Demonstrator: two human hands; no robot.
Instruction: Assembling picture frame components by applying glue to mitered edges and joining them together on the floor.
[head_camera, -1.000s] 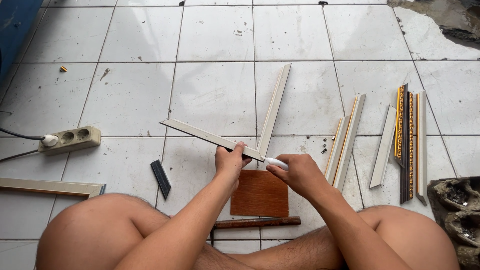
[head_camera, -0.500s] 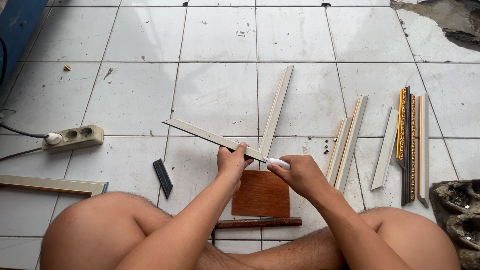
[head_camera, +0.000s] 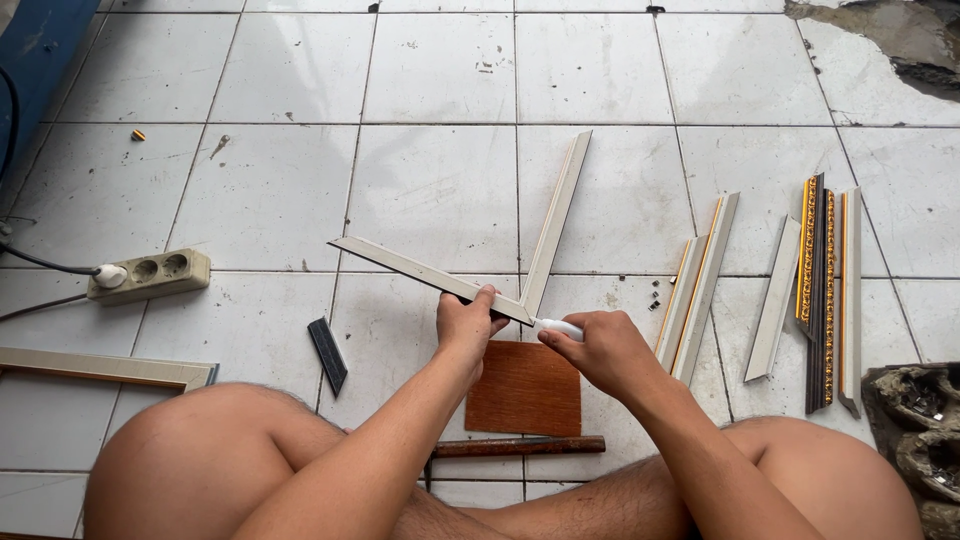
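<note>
- The left hand (head_camera: 468, 325) clamped the V-shaped frame corner (head_camera: 480, 285) at its joint, above the brown board (head_camera: 523, 388) on the near floor.
- The right hand (head_camera: 600, 350) gripped a white tube (head_camera: 558, 326), tip touching the joint.
- Loose mouldings (head_camera: 775, 295) lay right.

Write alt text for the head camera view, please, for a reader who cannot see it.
A person sitting on white floor tiles presses two cream frame strips into a V with the left hand, while the right hand holds a small white tube at the joint.
</note>
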